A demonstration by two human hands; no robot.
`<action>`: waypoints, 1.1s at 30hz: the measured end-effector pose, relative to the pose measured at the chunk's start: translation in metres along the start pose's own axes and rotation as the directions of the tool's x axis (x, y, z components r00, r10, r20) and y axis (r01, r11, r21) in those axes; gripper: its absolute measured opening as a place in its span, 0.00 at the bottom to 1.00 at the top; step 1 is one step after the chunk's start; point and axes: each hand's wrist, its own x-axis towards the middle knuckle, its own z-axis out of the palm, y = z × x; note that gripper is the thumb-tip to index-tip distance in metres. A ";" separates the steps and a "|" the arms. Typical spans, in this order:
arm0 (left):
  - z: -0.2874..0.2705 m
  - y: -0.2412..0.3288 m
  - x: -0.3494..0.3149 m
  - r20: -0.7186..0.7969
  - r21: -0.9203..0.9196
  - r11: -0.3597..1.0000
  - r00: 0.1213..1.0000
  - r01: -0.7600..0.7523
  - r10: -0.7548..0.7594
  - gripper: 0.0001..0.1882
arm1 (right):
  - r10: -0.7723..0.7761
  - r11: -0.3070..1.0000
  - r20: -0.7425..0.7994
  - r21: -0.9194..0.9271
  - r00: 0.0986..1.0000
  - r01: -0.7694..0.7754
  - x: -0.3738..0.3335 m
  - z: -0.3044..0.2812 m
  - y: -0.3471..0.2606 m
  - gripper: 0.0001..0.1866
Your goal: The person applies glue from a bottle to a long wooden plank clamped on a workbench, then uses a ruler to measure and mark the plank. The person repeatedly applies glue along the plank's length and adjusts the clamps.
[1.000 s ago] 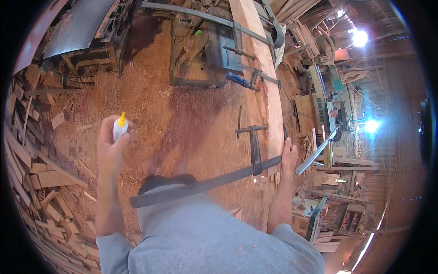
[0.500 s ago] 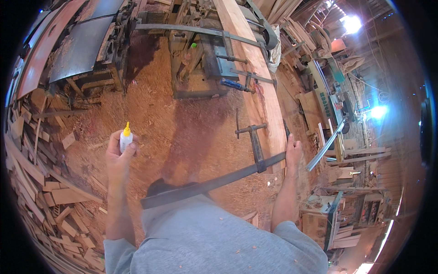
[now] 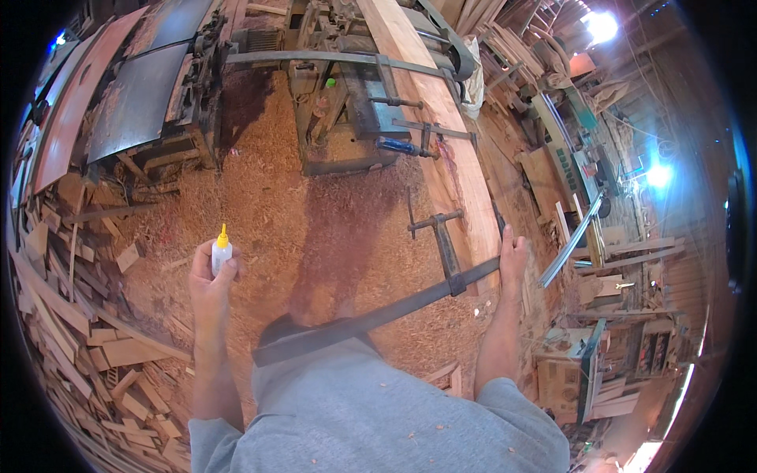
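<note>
My left hand [image 3: 210, 277] is closed round a small white bottle [image 3: 221, 258] with a yellow nozzle, held upright out over the floor. At the near end of a long wooden beam [image 3: 471, 193], my right hand [image 3: 513, 254] grips the end of a long steel bar clamp [image 3: 378, 309]. That clamp crosses under the beam, and its bar runs left past my waist. Its screw arm stands on the beam's left side. Farther along sit a smaller clamp with a blue handle [image 3: 404, 147] and another long bar clamp [image 3: 315, 56]. A dark reddish gap marks the beam's upper face.
Woodworking machinery [image 3: 347, 118] supports the beam's far part. Another machine with metal tables [image 3: 138, 102] stands at the far left. Wood offcuts [image 3: 118, 347] heap along the left, and sawdust [image 3: 260, 197] covers the floor. Boards and a metal cabinet [image 3: 561, 378] stand on the right.
The view has shifted slightly. My left hand and the bottle sit a little lower in the picture. My right hand stays on the clamp at the beam's end.
</note>
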 end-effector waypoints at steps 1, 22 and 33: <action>0.000 0.000 0.001 -0.003 -0.009 1.000 1.000 0.004 -0.004 0.15 | -0.001 1.000 0.002 0.007 1.000 0.001 0.000 0.000 -0.001 0.35; 0.008 -0.001 0.003 0.024 0.013 1.000 1.000 0.007 -0.007 0.12 | -0.003 0.999 -0.015 0.049 1.000 0.004 0.009 0.007 0.022 0.35; 0.007 -0.003 0.000 0.036 -0.015 1.000 0.999 0.006 -0.006 0.12 | 0.018 1.000 0.004 0.012 1.000 -0.018 0.003 -0.001 0.005 0.36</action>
